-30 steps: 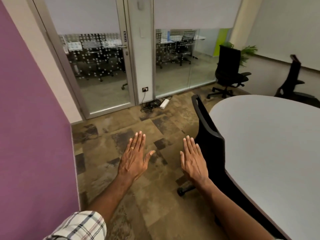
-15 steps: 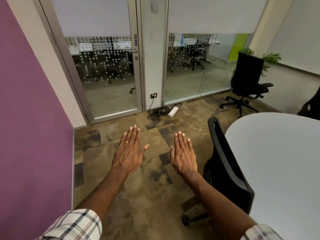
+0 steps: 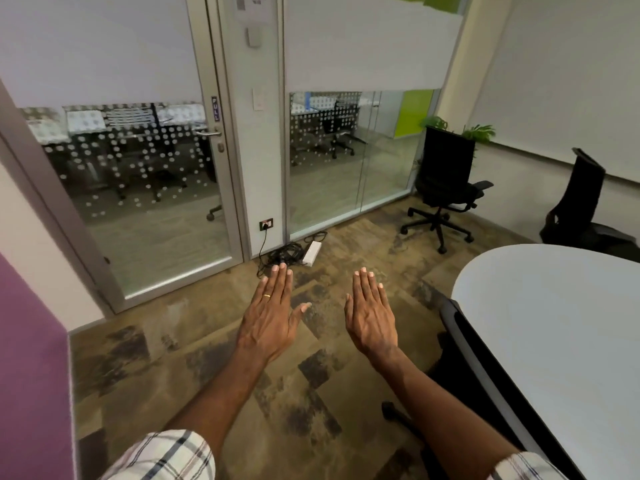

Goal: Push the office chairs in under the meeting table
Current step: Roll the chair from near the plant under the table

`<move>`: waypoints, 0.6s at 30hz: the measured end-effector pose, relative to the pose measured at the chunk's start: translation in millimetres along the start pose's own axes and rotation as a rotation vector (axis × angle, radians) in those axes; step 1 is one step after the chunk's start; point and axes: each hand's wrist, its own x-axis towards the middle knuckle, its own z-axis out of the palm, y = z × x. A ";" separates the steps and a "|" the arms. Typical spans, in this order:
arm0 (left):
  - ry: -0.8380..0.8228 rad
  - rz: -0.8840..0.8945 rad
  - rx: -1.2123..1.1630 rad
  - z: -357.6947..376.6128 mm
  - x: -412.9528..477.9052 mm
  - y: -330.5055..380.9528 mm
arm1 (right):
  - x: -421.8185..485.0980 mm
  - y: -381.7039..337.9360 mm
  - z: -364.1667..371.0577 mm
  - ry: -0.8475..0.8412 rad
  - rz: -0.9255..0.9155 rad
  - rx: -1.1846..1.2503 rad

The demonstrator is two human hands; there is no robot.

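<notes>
Left hand point(image 3: 268, 320): flat, fingers spread wide, palm down, holding nothing; gold ring on one finger. Right hand point(image 3: 372, 318): same, flat and empty, just beside left.
Desk point(image 3: 554, 323): pale rounded top, R side.
Near chair point(image 3: 460, 344): black, back against desk edge, pushed in, below/right of right hand; not touched.
Corner chair point(image 3: 446, 181): black w/ armrests, well apart from desk, by glass wall.
Far chair point(image 3: 581, 202): at desk's far side, tilted.

One word reads clearly — "PULL", lettered downward on a small dark sticker point(image 3: 214, 108) on the glass door's frame point(image 3: 221, 161), just above the handle. The notice point(image 3: 250, 6) higher up is too blurred.
</notes>
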 end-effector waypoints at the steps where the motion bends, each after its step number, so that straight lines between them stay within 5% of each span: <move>1: 0.002 0.008 -0.009 3.1 16.1 -6.2 | 13.6 -0.1 4.4 -0.006 0.015 -0.002; 18: 0.016 0.181 -0.040 105.4 331.0 -74.3 | 290.3 91.8 105.8 -0.029 0.176 -0.067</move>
